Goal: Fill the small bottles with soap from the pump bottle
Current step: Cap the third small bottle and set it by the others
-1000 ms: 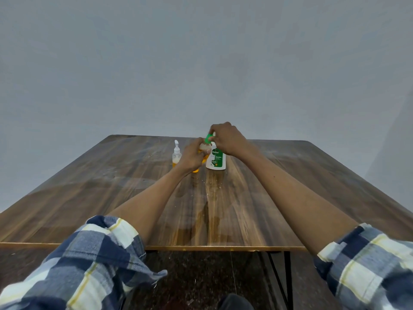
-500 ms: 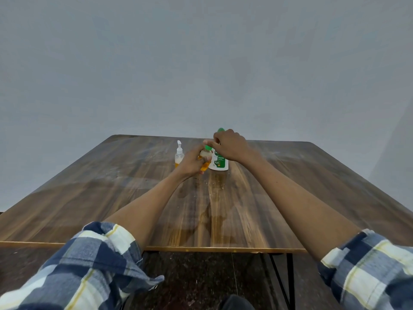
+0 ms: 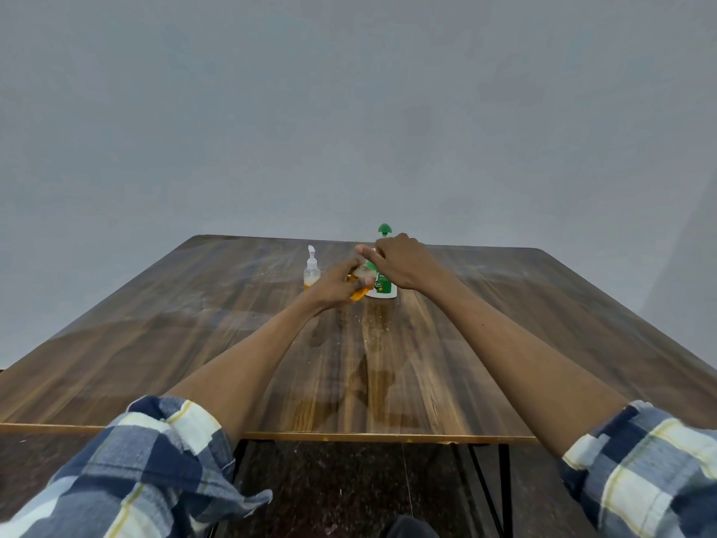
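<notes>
**Inspector:** Since the earlier frame, the right hand (image 3: 403, 262) has come off the pump head (image 3: 384, 228), which now stands exposed; fingers loosely spread, clamped on nothing.

**Clerk:** Nearer items?

**Inspector:** Left hand (image 3: 341, 283) is closed around a small bottle (image 3: 362, 274), tilted, just beside the pump bottle (image 3: 382, 287) at the table's (image 3: 194, 363) far middle. Left of them, a second small bottle (image 3: 311, 271) stands upright.

**Clerk:** Handling?

**Inspector:** Likely light, soap-slick plastic; grip the body.
</notes>
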